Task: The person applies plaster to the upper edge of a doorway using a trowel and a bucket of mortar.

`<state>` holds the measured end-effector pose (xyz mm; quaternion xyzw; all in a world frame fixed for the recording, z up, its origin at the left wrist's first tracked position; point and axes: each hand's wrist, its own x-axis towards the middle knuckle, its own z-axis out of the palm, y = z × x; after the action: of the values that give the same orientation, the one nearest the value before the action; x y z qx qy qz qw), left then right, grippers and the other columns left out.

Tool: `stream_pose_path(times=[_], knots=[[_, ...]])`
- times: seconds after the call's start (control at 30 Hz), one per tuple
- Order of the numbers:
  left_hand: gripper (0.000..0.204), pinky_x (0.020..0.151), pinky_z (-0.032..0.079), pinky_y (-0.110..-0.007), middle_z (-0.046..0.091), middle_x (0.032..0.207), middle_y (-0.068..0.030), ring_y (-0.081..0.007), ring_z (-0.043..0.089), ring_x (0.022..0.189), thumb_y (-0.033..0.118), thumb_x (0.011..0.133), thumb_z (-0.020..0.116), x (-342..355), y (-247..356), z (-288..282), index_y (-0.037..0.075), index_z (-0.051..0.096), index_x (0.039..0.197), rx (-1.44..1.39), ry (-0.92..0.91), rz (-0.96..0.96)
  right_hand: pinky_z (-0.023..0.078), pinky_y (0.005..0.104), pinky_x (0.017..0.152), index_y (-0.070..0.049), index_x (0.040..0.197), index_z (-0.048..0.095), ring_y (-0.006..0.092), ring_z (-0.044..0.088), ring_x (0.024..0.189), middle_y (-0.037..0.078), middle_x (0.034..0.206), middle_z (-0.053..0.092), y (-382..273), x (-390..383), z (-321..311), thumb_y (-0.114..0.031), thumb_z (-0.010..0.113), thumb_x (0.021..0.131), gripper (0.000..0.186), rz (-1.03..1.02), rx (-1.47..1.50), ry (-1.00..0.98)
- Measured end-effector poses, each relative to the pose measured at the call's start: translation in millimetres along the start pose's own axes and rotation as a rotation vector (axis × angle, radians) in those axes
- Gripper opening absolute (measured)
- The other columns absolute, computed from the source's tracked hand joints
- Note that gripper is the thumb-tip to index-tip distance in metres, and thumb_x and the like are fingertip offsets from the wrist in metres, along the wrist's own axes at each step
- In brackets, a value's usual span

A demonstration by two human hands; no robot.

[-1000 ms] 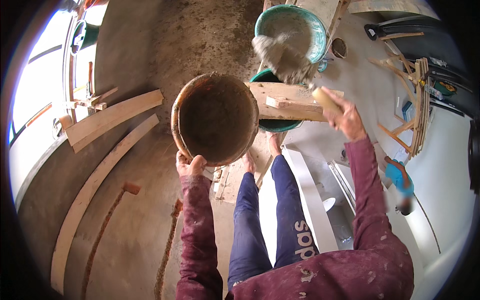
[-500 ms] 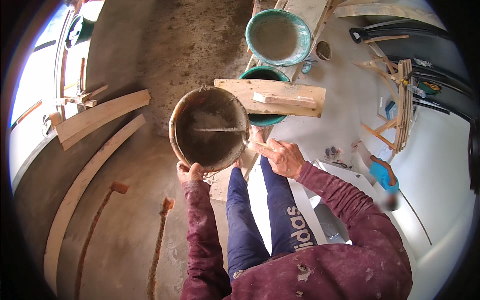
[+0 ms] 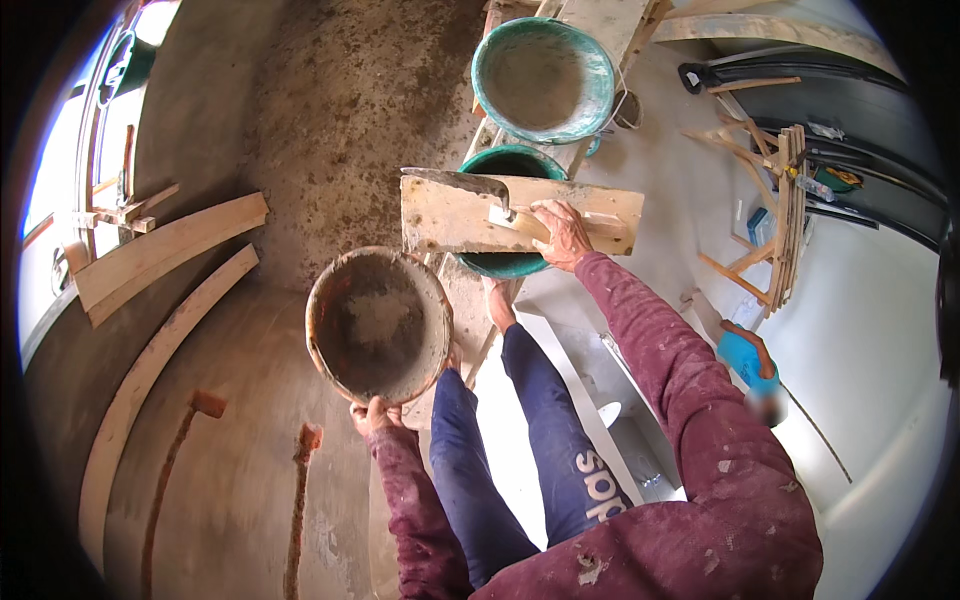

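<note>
My left hand (image 3: 378,418) grips the near rim of a mortar-crusted round bucket (image 3: 320,320), which has grey residue inside. Up and to the right, my right hand (image 3: 562,235) has its fingers around the wooden handle of a trowel (image 3: 460,180) lying over a wooden board (image 3: 430,225) with a raised strip. That board rests across a dark green bucket (image 3: 500,265); just beyond it, a turquoise basin (image 3: 485,90) holds grey mortar.
I am on a narrow plank platform (image 3: 590,20). Curved boards (image 3: 175,255) lean at left. A small bucket (image 3: 627,112) sits beyond the platform. Timber strips (image 3: 785,220) are stacked at right, near another person in blue (image 3: 742,355). A white beam (image 3: 550,360) runs beside my legs.
The trowel, earlier loaded with mortar above the turquoise basin, then at my bucket's rim, is now on the board with my right hand. My left hand has lowered the bucket toward me and leftward.
</note>
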<state>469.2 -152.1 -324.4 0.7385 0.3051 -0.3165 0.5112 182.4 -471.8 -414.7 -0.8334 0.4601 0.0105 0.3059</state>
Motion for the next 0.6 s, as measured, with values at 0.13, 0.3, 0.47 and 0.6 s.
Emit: stream_pose_path(times=[0.13,0.3,0.47,0.6], knots=[[0.041,0.057,0.054,-0.032,0.055,0.097,-0.0094,-0.0206,0.059,0.076,-0.013,0.063,0.048,14,-18,-8,0.005,0.047,0.100,-0.008,0.068,-0.032,0.041,0.0405,0.092,-0.006,0.108,0.059,0.0307,0.055,0.103,0.013,0.110,0.060,15,-4,10,-0.016,0.071,0.066,0.044,-0.006,-0.083,-0.076],[0.044,0.052,0.051,-0.030,0.055,0.095,-0.0097,-0.0185,0.057,0.069,-0.015,0.063,0.048,43,-51,-20,0.006,0.047,0.101,-0.033,0.140,-0.052,0.045,0.0419,0.091,-0.006,0.114,0.056,0.0359,0.058,0.101,0.019,0.106,0.062,-1,0,-28,-0.023,0.070,0.073,0.047,0.134,0.012,-0.191],[0.044,0.053,0.052,-0.035,0.052,0.092,-0.0098,-0.0214,0.057,0.071,-0.016,0.063,0.048,63,-71,-25,0.004,0.047,0.102,0.052,0.182,-0.053,0.044,0.0412,0.096,-0.003,0.132,0.045,0.0378,0.055,0.111,0.024,0.123,0.054,33,51,-95,-0.041,0.066,0.078,0.069,0.134,-0.184,0.008],[0.043,0.060,0.054,-0.036,0.054,0.095,-0.0091,-0.0218,0.058,0.077,-0.015,0.064,0.047,51,-74,3,0.003,0.048,0.103,-0.046,0.067,-0.005,0.045,0.0401,0.092,0.001,0.128,0.047,0.0363,0.057,0.108,0.025,0.114,0.059,82,133,-128,-0.039,0.071,0.075,0.071,0.095,-0.219,0.249]])
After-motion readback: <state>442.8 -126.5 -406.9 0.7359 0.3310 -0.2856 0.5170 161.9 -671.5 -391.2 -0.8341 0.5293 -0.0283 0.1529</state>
